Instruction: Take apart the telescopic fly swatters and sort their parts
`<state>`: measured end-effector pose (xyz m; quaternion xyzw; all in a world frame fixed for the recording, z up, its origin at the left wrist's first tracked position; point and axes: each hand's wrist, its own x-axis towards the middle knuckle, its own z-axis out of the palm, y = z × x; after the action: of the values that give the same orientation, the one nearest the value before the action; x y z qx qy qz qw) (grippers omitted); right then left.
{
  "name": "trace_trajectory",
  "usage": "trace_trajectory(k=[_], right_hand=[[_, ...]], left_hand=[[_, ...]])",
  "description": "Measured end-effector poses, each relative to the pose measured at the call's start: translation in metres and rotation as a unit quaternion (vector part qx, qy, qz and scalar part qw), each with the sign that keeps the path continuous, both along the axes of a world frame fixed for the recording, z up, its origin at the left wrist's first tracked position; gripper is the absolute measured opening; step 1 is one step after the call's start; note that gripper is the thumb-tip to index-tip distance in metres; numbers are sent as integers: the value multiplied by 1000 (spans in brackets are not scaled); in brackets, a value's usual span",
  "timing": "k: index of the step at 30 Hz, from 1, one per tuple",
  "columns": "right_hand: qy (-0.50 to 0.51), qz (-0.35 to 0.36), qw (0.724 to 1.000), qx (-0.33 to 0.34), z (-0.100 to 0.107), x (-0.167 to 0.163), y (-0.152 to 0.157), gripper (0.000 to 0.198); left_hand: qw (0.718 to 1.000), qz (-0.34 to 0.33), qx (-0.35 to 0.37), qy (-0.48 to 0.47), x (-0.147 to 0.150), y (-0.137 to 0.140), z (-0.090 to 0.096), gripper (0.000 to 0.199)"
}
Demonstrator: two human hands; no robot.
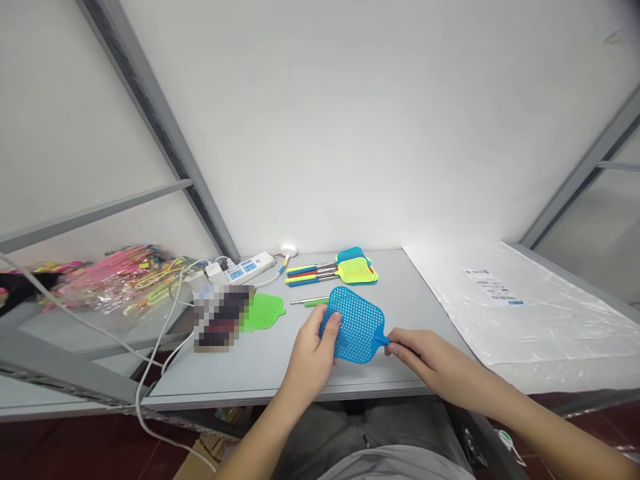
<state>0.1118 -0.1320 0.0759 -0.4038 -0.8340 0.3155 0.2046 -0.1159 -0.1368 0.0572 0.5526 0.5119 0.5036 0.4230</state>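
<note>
A blue perforated fly swatter head [357,327] is held between my hands above the front of the table. My left hand [316,350] is closed on its left edge, the thumb lying across the mesh. At the narrow neck, my right hand [417,357] pinches the end; whether a rod is also in those fingers is hidden. Behind the head lies a handle with a green grip [316,302] and a thin metal rod, partly covered. A green swatter head [267,311] lies flat to the left. Farther back is a pile of several assembled fly swatters [357,269] in yellow, blue and red.
A white power strip [250,268] with plugs and cables stands at the back left. A blurred dark patch [225,319] overlaps the green head. Bagged colourful items [135,273] fill the left shelf. White plastic sheeting [475,313] covers the table's right side. Metal posts flank both sides.
</note>
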Motion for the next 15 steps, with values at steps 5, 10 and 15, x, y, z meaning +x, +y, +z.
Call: trace_trajectory(k=[5,10,15], right_hand=[[-119,31,975,187,-21,-9,7,27],[-181,100,880,428,-29,-6,21,27],[-144,16,860,490,-22,20,67,34]], left_hand=[[997,14,-52,-60,-12,-13,-20,34],[978,43,-149,-138,-30,-15,-24,40],[936,221,-111,-252,-72,-3,-17,41]])
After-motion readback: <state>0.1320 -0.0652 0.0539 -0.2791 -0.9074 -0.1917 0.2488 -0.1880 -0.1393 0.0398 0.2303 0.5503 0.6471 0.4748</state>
